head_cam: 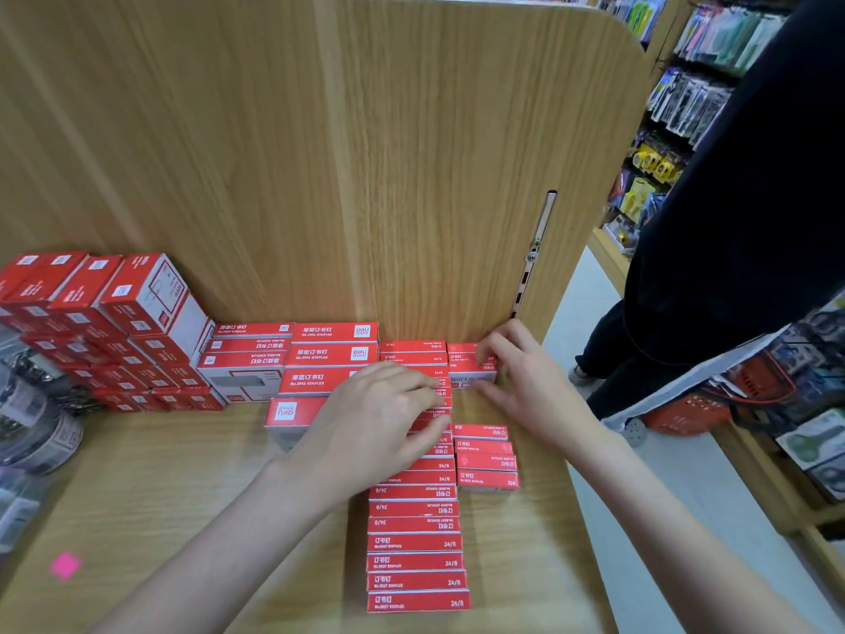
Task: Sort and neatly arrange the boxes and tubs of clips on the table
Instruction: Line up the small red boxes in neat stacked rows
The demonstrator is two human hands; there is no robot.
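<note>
Looking down at a light wood-grain tabletop [137,496] backed by an upright wooden panel [366,153]. Running down the middle, a long column of flat red cardboard staple boxes [414,562], lying edge to edge. Resting on that column's upper part, the left hand [379,418], fingers straight and relaxed, gripping nothing. Pinching a small red and white box [471,370] against the panel's foot, the right hand [521,382], thumb and fingers curled around it. Sitting just right of the column, a short stack of smaller red boxes [485,462]. Standing at far left, piled red and white cartons [105,331]. Standing at right, a person in dark clothing [740,221].
</note>
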